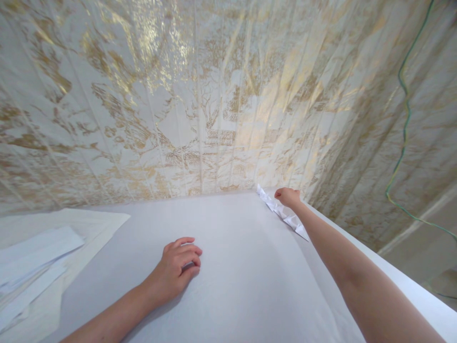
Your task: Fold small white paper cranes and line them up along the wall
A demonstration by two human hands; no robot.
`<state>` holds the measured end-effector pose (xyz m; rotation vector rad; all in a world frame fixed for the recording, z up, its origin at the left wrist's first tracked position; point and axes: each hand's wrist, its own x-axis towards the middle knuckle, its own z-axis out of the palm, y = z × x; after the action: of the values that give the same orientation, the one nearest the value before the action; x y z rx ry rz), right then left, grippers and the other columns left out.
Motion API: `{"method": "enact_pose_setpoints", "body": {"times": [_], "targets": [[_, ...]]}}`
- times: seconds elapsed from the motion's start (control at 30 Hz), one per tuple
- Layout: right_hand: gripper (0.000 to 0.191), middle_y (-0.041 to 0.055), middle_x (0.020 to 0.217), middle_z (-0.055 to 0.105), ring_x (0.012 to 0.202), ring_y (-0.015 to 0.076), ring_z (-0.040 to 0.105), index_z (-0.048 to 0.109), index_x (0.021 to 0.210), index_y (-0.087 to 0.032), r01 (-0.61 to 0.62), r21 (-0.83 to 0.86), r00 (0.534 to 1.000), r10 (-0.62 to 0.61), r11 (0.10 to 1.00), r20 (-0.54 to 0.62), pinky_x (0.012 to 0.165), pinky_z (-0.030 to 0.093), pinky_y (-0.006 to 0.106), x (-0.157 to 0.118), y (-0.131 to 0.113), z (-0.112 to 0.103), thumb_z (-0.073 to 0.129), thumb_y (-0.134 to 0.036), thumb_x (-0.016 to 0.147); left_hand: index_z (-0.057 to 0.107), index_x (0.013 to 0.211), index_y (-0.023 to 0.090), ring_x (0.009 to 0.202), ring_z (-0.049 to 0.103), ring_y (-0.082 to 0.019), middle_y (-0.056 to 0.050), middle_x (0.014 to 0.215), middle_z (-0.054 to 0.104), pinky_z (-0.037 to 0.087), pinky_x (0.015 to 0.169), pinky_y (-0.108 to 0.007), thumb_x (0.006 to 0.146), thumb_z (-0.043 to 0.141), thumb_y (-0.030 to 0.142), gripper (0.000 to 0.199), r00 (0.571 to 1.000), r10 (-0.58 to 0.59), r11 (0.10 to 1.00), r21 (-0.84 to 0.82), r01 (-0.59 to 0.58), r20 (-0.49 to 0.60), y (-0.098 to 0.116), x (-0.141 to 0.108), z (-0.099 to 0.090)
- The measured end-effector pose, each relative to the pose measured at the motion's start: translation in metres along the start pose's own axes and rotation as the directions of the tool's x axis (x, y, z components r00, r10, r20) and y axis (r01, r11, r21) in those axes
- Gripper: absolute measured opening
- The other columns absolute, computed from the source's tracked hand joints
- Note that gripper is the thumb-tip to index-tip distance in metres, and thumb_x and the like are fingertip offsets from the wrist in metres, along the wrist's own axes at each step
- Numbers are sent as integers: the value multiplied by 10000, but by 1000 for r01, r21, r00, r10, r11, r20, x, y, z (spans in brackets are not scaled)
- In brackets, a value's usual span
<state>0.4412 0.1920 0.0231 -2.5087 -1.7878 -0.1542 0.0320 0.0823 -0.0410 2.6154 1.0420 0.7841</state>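
My left hand (pixel 182 264) rests on the white tabletop (pixel 228 286), palm down, fingers slightly bent and apart, with nothing in it. At the far right my right hand (pixel 288 196) is held just beside a row of small folded white paper pieces (pixel 282 213). Its fingers are closed together, and I cannot make out whether a paper piece is between them. The folded pieces have pointed tips and stand in a slanting line along the right side of the table. My right forearm passes close to the row's near end.
At the left lies a large off-white sheet (pixel 96 224) with several white paper strips (pixel 43 252) on it. A shiny gold-patterned curtain (pixel 200 105) hangs behind the table. Off the right edge, a green-yellow cord (pixel 405 124) runs down.
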Motion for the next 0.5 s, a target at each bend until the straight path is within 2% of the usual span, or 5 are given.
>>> {"method": "enact_pose_setpoints", "body": {"times": [0.27, 0.4, 0.5], "targets": [[250, 35, 994, 674, 971, 229, 568, 672, 911, -258, 59, 2, 998, -59, 998, -12, 865, 312, 403, 0, 6, 4, 460, -178, 805, 620, 717, 237, 1091, 484, -255, -12, 952, 661, 359, 889, -442, 758, 527, 188, 113, 1000, -9, 1000, 2, 9, 19, 0, -1, -1], [275, 47, 1061, 650, 1019, 238, 548, 645, 998, -266, 20, 33, 999, -18, 999, -35, 848, 341, 387, 0, 13, 0, 433, -223, 829, 626, 713, 227, 1082, 492, -252, -25, 946, 665, 370, 882, -424, 758, 527, 189, 115, 1000, -4, 1000, 8, 4, 26, 2, 0, -3], [278, 59, 1039, 655, 1011, 260, 552, 656, 971, -248, -31, 57, 999, 33, 998, -25, 810, 375, 384, -3, 22, -4, 432, -340, 834, 627, 708, 226, 1074, 497, -251, -26, 935, 666, 375, 880, -422, 759, 524, 199, 118, 1000, -6, 1000, 10, 5, 26, 2, 1, -3]]}}
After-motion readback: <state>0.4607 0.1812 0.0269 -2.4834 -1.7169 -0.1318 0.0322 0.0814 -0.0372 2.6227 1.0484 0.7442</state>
